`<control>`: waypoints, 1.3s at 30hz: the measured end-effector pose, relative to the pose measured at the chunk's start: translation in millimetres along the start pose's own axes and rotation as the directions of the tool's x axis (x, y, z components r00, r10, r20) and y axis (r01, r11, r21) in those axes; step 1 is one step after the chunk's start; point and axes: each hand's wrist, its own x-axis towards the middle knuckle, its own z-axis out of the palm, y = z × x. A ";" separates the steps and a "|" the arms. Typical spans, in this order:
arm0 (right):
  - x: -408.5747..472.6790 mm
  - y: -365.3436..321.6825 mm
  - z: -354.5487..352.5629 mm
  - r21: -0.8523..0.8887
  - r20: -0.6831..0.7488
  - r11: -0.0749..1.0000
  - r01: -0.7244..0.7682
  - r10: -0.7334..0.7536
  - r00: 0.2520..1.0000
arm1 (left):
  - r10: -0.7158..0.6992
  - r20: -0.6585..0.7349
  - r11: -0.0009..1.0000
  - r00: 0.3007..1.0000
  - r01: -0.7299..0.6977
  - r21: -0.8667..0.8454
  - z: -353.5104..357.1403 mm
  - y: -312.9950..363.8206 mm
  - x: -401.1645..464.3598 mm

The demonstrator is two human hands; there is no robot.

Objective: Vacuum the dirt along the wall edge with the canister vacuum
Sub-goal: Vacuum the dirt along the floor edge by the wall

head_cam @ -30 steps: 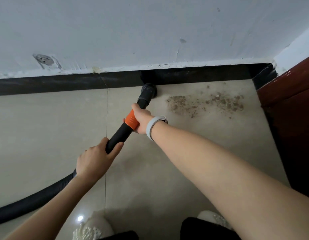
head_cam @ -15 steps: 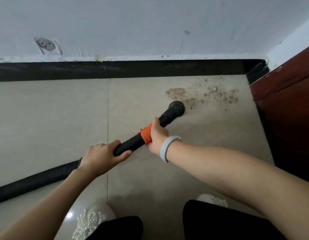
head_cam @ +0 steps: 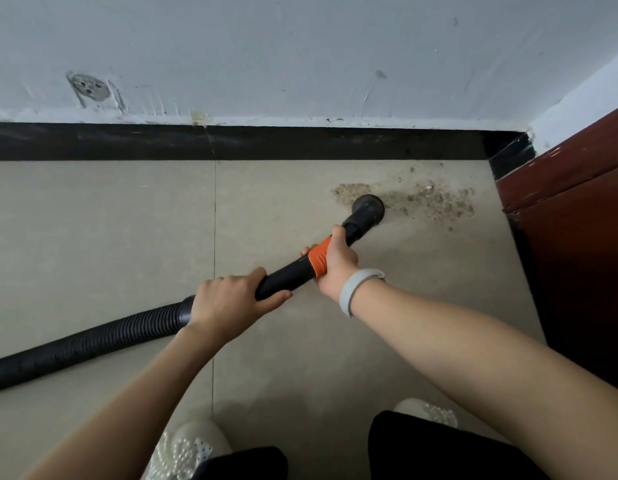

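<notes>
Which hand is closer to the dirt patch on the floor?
Right. The right hand holds the orange collar just behind the nozzle at the dirt patch; the left hand holds farther back, by the hose.

- A room corner indoors, most likely in a home
- Beige tiled floor (head_cam: 92, 237) with thin grout lines
- Black skirting (head_cam: 266, 143) along a scuffed, white painted wall (head_cam: 300, 46)
- Dark red wooden door or cabinet panel (head_cam: 577, 220) at the right
- Ribbed black vacuum hose (head_cam: 92, 344) lies across the tiles, with crumbly dirt (head_cam: 432, 199) near the skirting
</notes>
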 end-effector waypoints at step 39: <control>14.2 -33.4 -21.6 -0.038 -0.034 0.999 -0.035 0.034 0.999 | 0.051 0.084 0.999 0.995 -0.051 -0.007 -11.4 29.1 30.8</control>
